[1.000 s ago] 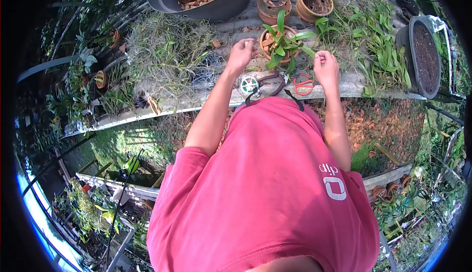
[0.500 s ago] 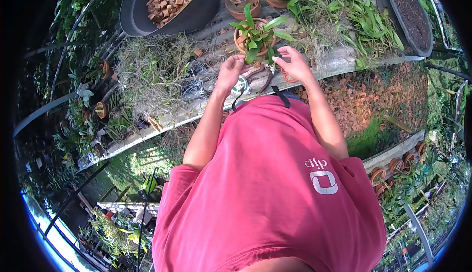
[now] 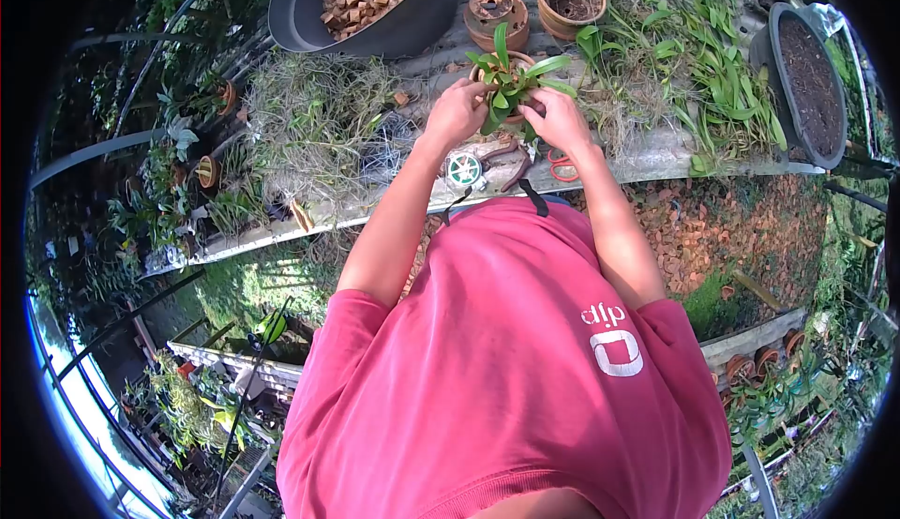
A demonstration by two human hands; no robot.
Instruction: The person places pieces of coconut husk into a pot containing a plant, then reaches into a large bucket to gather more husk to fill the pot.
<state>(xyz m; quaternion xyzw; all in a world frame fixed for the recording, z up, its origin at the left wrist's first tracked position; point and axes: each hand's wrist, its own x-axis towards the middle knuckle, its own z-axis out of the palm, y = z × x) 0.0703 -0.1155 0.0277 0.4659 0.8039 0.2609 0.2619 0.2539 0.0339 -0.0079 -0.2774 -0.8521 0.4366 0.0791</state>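
A leafy green plant [image 3: 507, 78] stands in a small terracotta pot at the middle of the bench, its leaves hiding most of the pot. My left hand [image 3: 457, 113] is at the plant's left side, fingers curled in at the leaves and pot rim. On the right side, my right hand [image 3: 557, 120] has its fingers bent around the lower leaves. Leaves partly cover the fingertips of both hands. Just below them lie a green-and-white wire spool [image 3: 464, 170], dark-handled pliers [image 3: 514, 167] and red-handled scissors [image 3: 562, 166].
A large black tub [image 3: 412, 27] with brown chunks stands at back left. Behind the plant are a stacked clay pot [image 3: 495, 15] and a soil-filled pot [image 3: 572, 3]. Dry grassy plants [image 3: 314, 135] lie left, leafy cuttings [image 3: 727, 78] right, beside a grey soil tub [image 3: 811, 88].
Both hands have moved forward from in front of the pot to the plant, and their fingers have curled in around it. The view has shifted, showing more of the spool and scissors.
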